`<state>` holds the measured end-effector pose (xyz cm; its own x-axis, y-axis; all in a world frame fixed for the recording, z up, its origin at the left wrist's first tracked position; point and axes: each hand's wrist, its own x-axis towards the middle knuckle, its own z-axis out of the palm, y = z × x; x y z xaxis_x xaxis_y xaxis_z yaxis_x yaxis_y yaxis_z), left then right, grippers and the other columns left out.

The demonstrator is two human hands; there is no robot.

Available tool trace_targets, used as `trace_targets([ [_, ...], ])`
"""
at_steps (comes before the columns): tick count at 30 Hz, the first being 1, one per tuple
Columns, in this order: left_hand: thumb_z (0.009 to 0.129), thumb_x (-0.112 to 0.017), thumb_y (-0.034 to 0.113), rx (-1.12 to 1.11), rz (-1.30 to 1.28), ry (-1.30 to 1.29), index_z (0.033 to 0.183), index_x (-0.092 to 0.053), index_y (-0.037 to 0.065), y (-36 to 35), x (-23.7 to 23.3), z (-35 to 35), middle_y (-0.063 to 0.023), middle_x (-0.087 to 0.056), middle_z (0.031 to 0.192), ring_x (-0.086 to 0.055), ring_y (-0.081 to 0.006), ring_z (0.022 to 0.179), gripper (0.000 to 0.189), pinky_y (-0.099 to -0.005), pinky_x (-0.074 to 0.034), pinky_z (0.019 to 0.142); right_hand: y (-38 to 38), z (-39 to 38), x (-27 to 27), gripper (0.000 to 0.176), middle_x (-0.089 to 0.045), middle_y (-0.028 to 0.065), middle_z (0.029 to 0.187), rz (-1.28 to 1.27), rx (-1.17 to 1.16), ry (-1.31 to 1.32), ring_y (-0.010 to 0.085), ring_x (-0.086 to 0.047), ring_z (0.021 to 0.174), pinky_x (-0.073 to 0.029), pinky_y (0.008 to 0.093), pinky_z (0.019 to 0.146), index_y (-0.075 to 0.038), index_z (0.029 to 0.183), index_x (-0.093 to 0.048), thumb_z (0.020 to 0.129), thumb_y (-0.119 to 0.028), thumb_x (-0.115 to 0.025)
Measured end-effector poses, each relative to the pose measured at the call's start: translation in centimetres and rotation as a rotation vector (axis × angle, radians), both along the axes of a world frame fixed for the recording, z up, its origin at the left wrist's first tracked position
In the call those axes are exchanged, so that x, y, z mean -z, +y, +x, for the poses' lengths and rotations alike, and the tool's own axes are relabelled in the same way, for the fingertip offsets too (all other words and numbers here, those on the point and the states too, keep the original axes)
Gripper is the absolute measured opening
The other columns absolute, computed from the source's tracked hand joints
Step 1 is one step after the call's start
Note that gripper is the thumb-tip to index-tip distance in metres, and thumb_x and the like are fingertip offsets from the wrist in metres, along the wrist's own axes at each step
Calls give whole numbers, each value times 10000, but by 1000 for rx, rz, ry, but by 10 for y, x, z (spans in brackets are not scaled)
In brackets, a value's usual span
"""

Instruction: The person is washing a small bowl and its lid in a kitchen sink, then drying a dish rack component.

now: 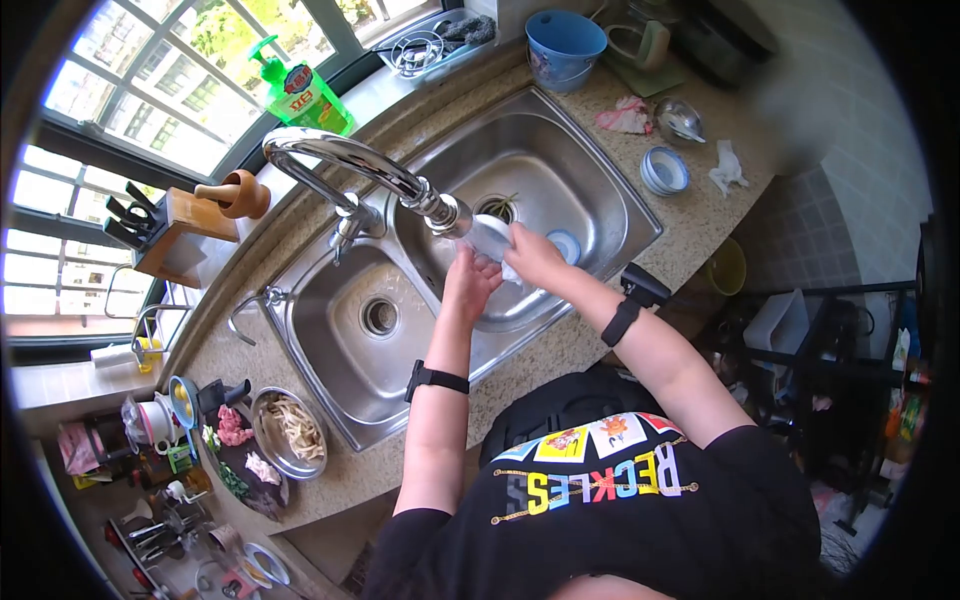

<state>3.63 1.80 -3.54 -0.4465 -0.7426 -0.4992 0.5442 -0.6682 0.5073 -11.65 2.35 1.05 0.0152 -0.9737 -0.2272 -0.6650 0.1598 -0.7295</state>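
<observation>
Well, the worktop [375,478] carries a steel sink [600,180], and over it arches a tap [448,214]. Just below the tap's mouth is a pale bowl [488,236], tilted above the larger basin. The right hand [537,257] grips its rim; the left hand [472,284] lies loosely open, palm up, close beneath. The bowl is probably light, stiff, slippery when wet and breakable, best pinched at the rim with the base supported. Something white, perhaps a soft cloth [513,273], shows by the right fingers.
</observation>
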Motion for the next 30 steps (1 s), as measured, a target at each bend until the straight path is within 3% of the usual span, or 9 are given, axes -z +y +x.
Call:
trace_targets([
  [5, 900, -285, 539, -114, 50, 68, 1243, -376, 101, -3, -22, -10, -114, -445, 1258, -427, -285, 1161, 564, -494, -327, 965, 22, 26, -16, 381, -592, 192, 837, -115, -167, 377, 361, -601, 755, -476, 464, 650, -47, 1088, -410, 764, -162, -575],
  [13, 851, -365, 576, -149, -49, 399, 1253, -375, 111, -4, -24, -7, -131, -469, 1227, -448, -301, 1132, 614, -508, -295, 985, 23, 15, -20, 374, -589, 172, 938, -416, -162, 427, 352, -612, 705, -494, 436, 643, -64, 1121, -434, 774, -149, -546],
  [16, 843, -493, 493, -116, -92, 455, 1238, -391, 108, -7, -19, 1, -109, -494, 1189, -480, -269, 1091, 561, -474, -348, 957, 12, 3, -11, 391, -585, 149, 986, -91, -41, 151, 309, -612, 740, -482, 418, 624, -63, 1154, -439, 784, -126, -549],
  [18, 851, -568, 327, -75, -194, -11, 1204, -410, 103, -9, -18, 1, -74, -512, 1148, -522, -226, 1027, 446, -427, -432, 877, 6, -2, 11, 330, -593, 99, 976, -8, 98, -619, 236, -602, 744, -474, 384, 612, -10, 1108, -481, 803, -126, -534],
  [19, 858, -562, 159, -28, -125, 22, 1169, -425, 98, -12, -17, 4, -70, -514, 1131, -550, -203, 978, 346, -379, -499, 776, 7, -5, 10, 302, -583, 51, 917, 168, 173, -763, 158, -570, 739, -469, 327, 584, 19, 1063, -508, 819, -156, -544],
  [22, 845, -499, 59, 79, -143, -113, 1162, -418, 80, -7, -20, 9, -105, -511, 1122, -569, -228, 944, 328, -402, -521, 764, 11, -17, -4, 310, -585, 62, 919, 552, 210, -791, 145, -566, 760, -460, 309, 584, -47, 1077, -530, 824, -227, -551],
  [24, 825, -458, 20, 44, -132, -158, 1168, -407, 73, -1, -25, 7, -115, -508, 1122, -573, -239, 938, 350, -423, -524, 769, 12, -18, -8, 335, -573, 39, 855, 602, 189, -793, 110, -540, 667, -433, 250, 525, -29, 1080, -511, 838, -252, -577],
  [27, 793, -397, -28, -22, -122, -237, 1181, -381, 59, 3, -31, 9, -126, -503, 1121, -574, -256, 936, 398, -454, -527, 775, 10, -18, -8, 352, -571, 40, 857, 401, 347, -512, 119, -540, 706, -426, 245, 545, -104, 1096, -467, 832, -301, -591],
  [30, 815, -384, -1, -50, -125, -308, 1197, -359, 54, 9, -32, 7, -125, -496, 1117, -567, -258, 950, 386, -451, -539, 746, 5, -14, -12, 338, -564, 26, 871, 154, 322, -598, 114, -535, 739, -437, 265, 590, -104, 1076, -447, 836, -292, -593],
])
